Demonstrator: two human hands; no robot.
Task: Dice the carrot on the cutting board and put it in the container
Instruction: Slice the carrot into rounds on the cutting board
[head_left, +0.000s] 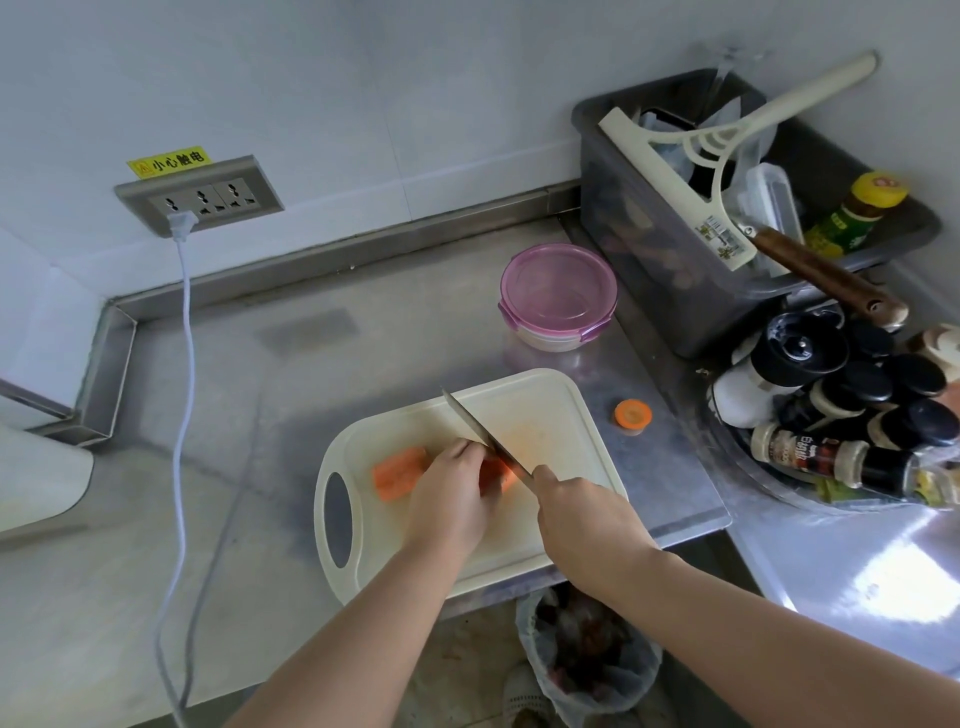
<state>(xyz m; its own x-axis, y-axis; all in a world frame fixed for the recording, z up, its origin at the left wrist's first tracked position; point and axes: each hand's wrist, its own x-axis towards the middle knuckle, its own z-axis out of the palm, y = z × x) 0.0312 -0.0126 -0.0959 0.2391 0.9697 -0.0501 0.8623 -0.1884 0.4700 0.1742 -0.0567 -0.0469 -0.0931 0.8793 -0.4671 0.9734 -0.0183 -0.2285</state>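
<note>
Head view. I am holding the carrot (397, 473) down on the cream cutting board (545, 415), which is lying on the steel tabletop (363, 353) with its handle hole toward my left. The carrot's long axis is running left to right across the board, a little tilted. Its flat cut end is pointing toward the handle hole, while its other end is lying under the blade. My left hand (452, 499) is covering the carrot's middle, fingers curled down over it and gripping it. My right hand (582, 514) is wrapping tightly round the handle of the knife (478, 421). The blade is pointing away from me and to the left, and it is crossing the carrot just beside my left fingertips. The container (558, 296), round and with its pink lid on, is standing on the tabletop beyond the board and apart from it. A cut carrot end (632, 414) is sitting on the tabletop just to the right of the board. Farther right, spice bottles (831, 415) are crowding a round tray, and a grey bin (649, 260) is standing behind them. A white cord (184, 364) is hanging from the wall socket (200, 200) at the left.
</note>
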